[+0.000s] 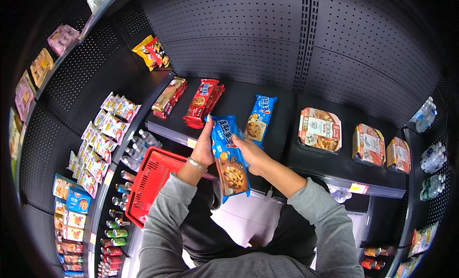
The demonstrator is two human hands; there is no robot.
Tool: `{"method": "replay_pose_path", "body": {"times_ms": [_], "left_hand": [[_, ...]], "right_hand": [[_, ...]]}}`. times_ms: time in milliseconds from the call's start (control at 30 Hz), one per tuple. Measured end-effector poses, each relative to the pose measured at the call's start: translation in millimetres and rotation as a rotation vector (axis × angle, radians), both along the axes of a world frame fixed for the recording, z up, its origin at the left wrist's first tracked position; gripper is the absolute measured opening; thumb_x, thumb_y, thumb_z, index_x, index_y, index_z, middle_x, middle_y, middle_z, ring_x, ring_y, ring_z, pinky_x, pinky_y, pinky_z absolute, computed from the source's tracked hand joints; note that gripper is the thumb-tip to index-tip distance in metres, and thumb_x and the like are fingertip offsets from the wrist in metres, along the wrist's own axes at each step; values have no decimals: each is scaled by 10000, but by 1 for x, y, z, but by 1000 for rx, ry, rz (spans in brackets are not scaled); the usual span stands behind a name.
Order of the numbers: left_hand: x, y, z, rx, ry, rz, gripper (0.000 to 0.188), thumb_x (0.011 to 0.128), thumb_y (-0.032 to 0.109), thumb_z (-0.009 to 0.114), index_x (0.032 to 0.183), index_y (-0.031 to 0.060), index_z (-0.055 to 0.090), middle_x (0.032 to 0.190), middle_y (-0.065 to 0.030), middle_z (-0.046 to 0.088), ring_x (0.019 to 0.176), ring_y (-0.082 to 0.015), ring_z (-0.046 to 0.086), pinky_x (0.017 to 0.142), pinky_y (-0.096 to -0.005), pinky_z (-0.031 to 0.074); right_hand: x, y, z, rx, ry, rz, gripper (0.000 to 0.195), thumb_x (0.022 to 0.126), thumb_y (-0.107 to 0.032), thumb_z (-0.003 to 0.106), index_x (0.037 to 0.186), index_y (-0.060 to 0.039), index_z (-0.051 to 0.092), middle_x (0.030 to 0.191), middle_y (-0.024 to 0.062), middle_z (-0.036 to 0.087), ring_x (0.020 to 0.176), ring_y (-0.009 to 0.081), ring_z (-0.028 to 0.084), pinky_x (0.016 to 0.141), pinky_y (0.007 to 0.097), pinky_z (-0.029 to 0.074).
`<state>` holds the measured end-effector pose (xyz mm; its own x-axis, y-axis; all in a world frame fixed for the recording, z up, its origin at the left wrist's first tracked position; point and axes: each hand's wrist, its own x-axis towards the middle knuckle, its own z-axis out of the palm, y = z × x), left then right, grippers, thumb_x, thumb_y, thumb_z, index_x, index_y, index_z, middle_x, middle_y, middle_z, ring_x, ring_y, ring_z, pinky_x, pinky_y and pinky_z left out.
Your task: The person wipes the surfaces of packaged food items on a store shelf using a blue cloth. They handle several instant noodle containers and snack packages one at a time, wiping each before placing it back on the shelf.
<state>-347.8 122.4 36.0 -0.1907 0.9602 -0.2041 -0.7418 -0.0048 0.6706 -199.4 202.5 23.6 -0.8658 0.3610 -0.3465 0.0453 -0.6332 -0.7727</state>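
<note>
Both my hands hold a blue packet of chocolate chip cookies in front of my body, over the shelf's front edge. My left hand grips its upper left side, and my right hand its right side with the thumb on the front. Just behind my right hand, another blue cookie packet lies on the black shelf. To the left on the same shelf are red cookie packets in a stack, and beside them a brown-and-red stack of packets.
A red shopping basket is at my left, below the shelf. Packaged meal tubs stand on the right part of the shelf. White snack bags, drink cans and bottles line the left shelves. A black perforated back panel rises behind.
</note>
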Motion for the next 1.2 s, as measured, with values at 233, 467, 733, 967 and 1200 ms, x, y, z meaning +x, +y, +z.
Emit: {"method": "replay_pose_path", "body": {"times_ms": [233, 467, 733, 967, 1200], "left_hand": [[-24, -14, 20, -10, 70, 322, 788, 884, 677, 565, 1328, 28, 519, 1186, -155, 636, 1020, -305, 645, 869, -490, 554], [-54, -26, 18, 191, 124, 679, 500, 905, 512, 670, 1166, 88, 618, 1092, -64, 686, 1022, -221, 647, 963, -412, 497], [-27, -41, 28, 169, 559, 402, 583, 923, 277, 665, 1367, -14, 424, 1227, -140, 605, 1123, -256, 613, 937, -441, 524], [-16, -48, 27, 32, 276, -69, 707, 967, 569, 501, 1373, -6, 443, 1312, -150, 587, 1166, -276, 620, 935, -458, 538], [27, -26, 3, 2, -213, -483, 843, 964, 660, 365, 1515, 26, 289, 1425, -322, 443, 1226, -507, 525, 969, -573, 495]], "right_hand": [[10, -7, 4, -140, 98, 320, 463, 1025, -384, 515, 1329, -36, 531, 1230, 99, 660, 1066, 212, 679, 912, 388, 564], [10, 6, -18, -284, 164, -3, 414, 977, -326, 609, 1299, -70, 562, 1234, 99, 658, 1070, 226, 674, 947, 420, 545], [11, 58, 0, -228, 375, -412, 335, 912, -290, 703, 1156, -78, 618, 1141, 92, 687, 1023, 236, 679, 944, 431, 531], [19, 94, 7, -46, 319, -474, 366, 890, -306, 741, 1135, -60, 625, 1148, 86, 675, 1033, 233, 665, 932, 454, 531], [8, 74, -4, -35, 225, -409, 354, 914, -334, 711, 1126, -65, 621, 1147, 95, 677, 1059, 206, 652, 943, 389, 508]]}}
